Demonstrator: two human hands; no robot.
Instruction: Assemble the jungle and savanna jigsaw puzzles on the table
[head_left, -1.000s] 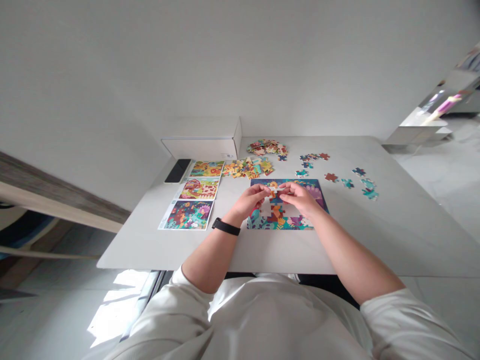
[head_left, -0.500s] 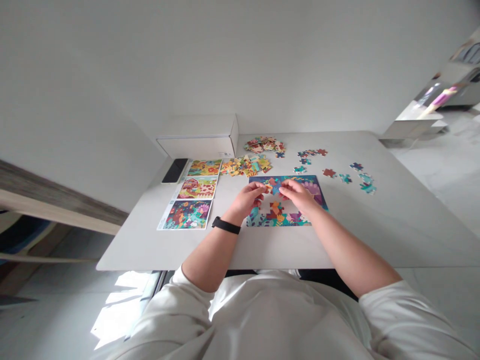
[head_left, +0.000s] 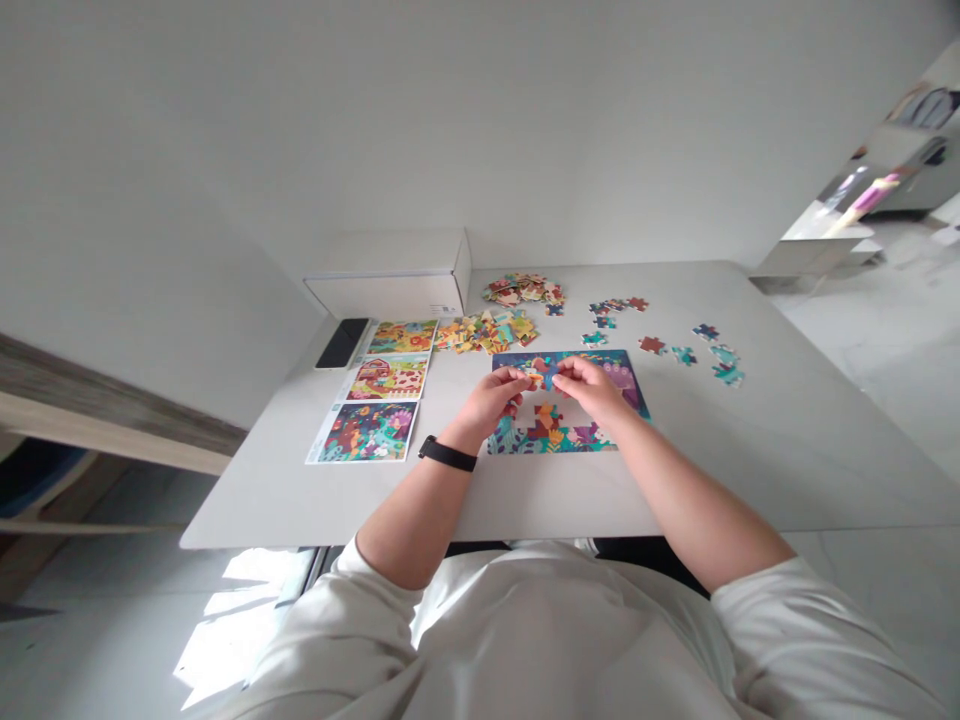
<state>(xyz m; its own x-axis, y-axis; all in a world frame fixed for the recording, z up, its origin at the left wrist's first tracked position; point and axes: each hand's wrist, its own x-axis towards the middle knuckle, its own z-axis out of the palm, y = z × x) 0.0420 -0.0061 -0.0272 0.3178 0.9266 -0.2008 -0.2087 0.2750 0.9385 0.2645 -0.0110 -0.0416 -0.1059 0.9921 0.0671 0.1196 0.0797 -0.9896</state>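
A partly assembled jigsaw puzzle (head_left: pixel 555 440) lies on the table in front of me, dark blue at the top with plants and flowers along its lower edge. Above its middle, my left hand (head_left: pixel 496 397) pinches a small puzzle piece (head_left: pixel 535 380) with orange and white on it. My right hand (head_left: pixel 592 388) is closed at the piece's other side, thumb and forefinger on a blue part. Whether the orange and blue parts are one piece or two cannot be made out. Fingers cover some of the puzzle's centre.
Left of the puzzle lies a sheet with three pictures (head_left: pixel 382 378), beside a phone (head_left: pixel 342 343). Behind stand a white box (head_left: pixel 386 290), a yellowish pile of pieces (head_left: pixel 487 330) and a reddish pile (head_left: pixel 523 289). Loose pieces (head_left: pixel 683 355) lie scattered to the right.
My fingertips have come slightly closer together around the piece. The whole view has shifted a little, so the table things appear slightly further left.
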